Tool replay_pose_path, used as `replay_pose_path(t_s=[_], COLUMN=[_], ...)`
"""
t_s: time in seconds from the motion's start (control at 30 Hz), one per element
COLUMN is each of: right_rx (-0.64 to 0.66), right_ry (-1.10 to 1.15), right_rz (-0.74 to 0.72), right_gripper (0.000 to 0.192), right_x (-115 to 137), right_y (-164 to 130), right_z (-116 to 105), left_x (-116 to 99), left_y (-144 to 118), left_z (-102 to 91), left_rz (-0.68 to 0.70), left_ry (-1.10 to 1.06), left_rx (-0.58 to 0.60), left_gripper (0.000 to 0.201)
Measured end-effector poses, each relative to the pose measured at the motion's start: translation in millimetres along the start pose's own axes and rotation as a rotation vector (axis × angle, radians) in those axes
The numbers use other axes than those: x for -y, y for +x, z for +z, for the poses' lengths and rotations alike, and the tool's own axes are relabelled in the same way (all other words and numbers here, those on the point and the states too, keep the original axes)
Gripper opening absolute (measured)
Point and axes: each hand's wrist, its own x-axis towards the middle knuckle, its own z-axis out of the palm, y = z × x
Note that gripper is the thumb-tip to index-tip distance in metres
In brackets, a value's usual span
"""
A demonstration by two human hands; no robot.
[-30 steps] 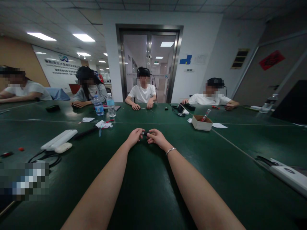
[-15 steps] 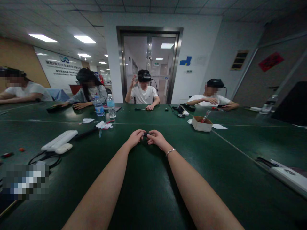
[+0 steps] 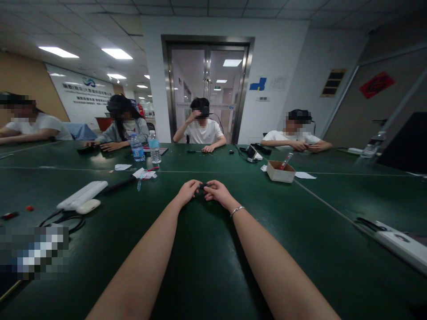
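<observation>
At the centre of the frame, the left hand (image 3: 188, 192) and right hand (image 3: 216, 194) pinch a small dark object (image 3: 202, 186) between them, fingertips closed on its two ends, above the green worktop (image 3: 207, 266). A small open box (image 3: 280, 177) sits right of centre, apart from both.

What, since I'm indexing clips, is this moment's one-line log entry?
left hand: holding small dark object | right hand: holding it | beyond: open box
</observation>
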Motion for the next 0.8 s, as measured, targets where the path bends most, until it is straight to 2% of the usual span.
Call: replay_pose_path(t_s=[0.4,0.67,0.8], right_rx=[-0.007,-0.014,-0.005], right_ry=[0.000,-0.010,-0.001], right_rz=[-0.004,0.005,0.008], right_gripper=[0.020,0.019,0.019], right_x=[0.6,-2.4,-1.8], right_y=[-1.2,2.2,1.6], right_z=[0.5,-0.8,-0.6], left_x=[-4.4,-0.9,-1.1], left_y=[-2.0,-0.9,-0.8], left_z=[1.4,1.2,0.4], left_rz=[-0.054,-0.026,-0.024], left_ry=[-0.029,-0.040,-0.028], left_rx=[-0.009,-0.018,-0.004], left_gripper=[0.026,0.024,0.033])
